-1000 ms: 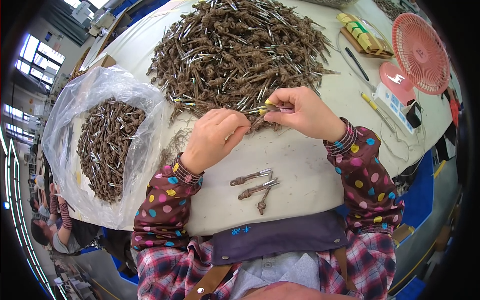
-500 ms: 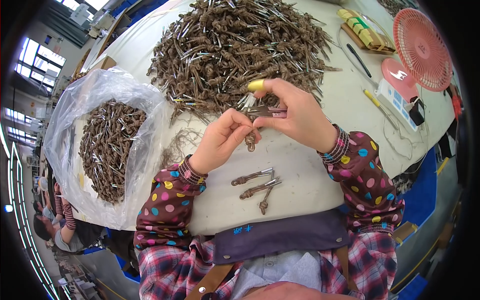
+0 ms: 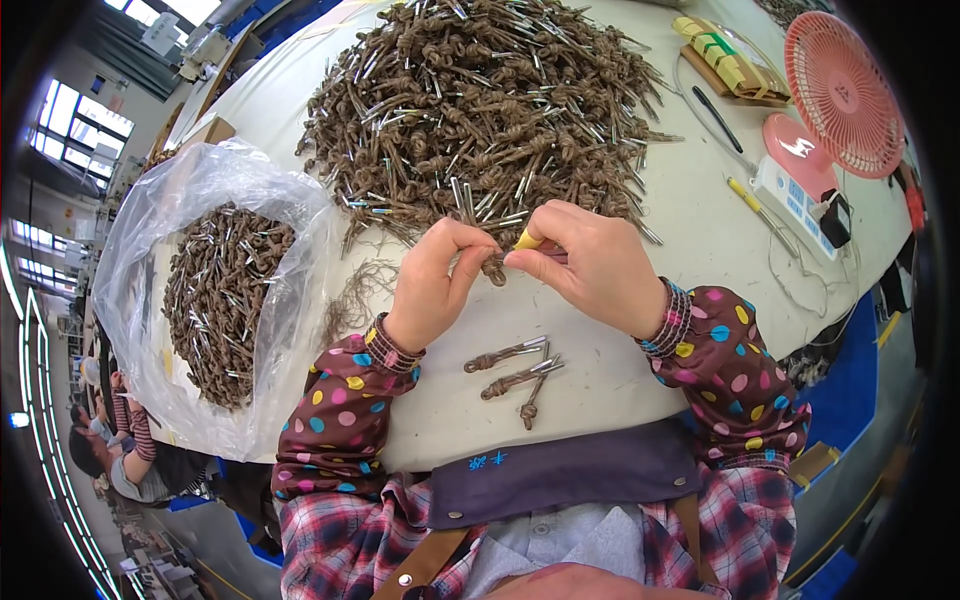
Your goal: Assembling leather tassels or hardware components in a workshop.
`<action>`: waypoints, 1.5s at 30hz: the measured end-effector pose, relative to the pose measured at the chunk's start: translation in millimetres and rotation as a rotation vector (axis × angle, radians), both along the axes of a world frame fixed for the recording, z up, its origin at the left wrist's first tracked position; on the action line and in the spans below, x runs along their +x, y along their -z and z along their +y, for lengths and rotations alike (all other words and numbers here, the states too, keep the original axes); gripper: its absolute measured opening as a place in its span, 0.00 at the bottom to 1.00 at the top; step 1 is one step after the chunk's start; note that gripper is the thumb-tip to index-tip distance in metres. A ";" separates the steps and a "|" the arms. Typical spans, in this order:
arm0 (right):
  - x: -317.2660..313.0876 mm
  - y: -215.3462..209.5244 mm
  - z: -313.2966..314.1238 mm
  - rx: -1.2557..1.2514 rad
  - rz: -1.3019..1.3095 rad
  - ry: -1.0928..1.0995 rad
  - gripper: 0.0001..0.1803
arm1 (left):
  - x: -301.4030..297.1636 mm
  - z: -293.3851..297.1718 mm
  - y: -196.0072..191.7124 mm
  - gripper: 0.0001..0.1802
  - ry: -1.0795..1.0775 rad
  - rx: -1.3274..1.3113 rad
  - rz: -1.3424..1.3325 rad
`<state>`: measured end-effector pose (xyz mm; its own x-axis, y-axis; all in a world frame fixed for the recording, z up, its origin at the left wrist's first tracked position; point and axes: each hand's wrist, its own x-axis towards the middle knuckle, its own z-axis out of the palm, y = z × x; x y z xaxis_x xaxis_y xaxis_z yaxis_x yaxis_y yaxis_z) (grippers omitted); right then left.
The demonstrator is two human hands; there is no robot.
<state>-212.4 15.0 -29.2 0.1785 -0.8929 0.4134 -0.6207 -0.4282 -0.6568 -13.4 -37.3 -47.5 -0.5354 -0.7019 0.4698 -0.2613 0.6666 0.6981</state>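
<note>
My left hand (image 3: pixel 440 278) pinches a brown knotted cord (image 3: pixel 494 270) with metal-tipped ends between thumb and fingertips. Beside it, my right hand (image 3: pixel 600 262) is closed, its thumb and forefinger at the same knot. A yellow cover wraps one right fingertip. Thread snips stay tucked in that hand, mostly hidden by the fingers, so their blades cannot be made out. Just beyond both hands rises a big heap of similar knotted cords (image 3: pixel 470 110). Nearer me, several finished-looking cords (image 3: pixel 515 380) lie on the white table (image 3: pixel 600 385).
At left stands a clear plastic bag (image 3: pixel 270 330) holding many knotted cords (image 3: pixel 220 300). Loose threads (image 3: pixel 358 295) lie next to it. To the right are a pink fan (image 3: pixel 843 95), a white power strip (image 3: pixel 795 208), a yellow-handled tool (image 3: pixel 750 200) and a black pen (image 3: pixel 717 118).
My right hand has lowered and turned inward, its fingers curling to the knot. The snips, visible before, are now mostly covered. My left hand keeps its pinch, with the knot slightly farther from me.
</note>
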 end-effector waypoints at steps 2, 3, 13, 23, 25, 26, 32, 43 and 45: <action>0.5 0.2 0.0 -0.013 0.009 -0.002 0.16 | 0.7 0.3 0.6 0.04 -0.003 -0.002 -0.008; 0.5 -0.4 0.1 -0.033 0.028 -0.007 0.15 | 1.2 -0.2 1.7 0.04 -0.003 -0.002 -0.008; -3.3 2.4 -2.9 0.058 -0.053 -0.071 0.14 | 2.0 -0.1 4.6 0.04 0.013 -0.029 -0.046; 14.2 17.8 -7.2 0.576 -0.863 -0.106 0.23 | -1.5 -2.0 6.1 0.14 0.213 0.385 0.162; 14.7 21.8 -8.3 0.549 -0.922 -0.095 0.24 | -2.9 -2.6 6.3 0.17 0.193 0.410 0.187; 15.2 23.9 -9.2 0.521 -0.983 -0.087 0.24 | -3.3 -2.8 6.1 0.20 0.171 0.434 0.209; 15.7 26.8 -13.6 0.486 -0.857 -0.092 0.21 | -5.8 6.2 -4.5 0.34 0.079 0.346 0.086; -1.7 25.9 -19.9 0.085 -0.265 0.142 0.18 | -9.2 5.9 -14.8 0.49 0.292 0.740 0.348; -11.2 33.3 -28.1 0.100 -0.226 0.259 0.18 | -9.7 9.4 -16.3 0.51 0.283 0.716 0.338</action>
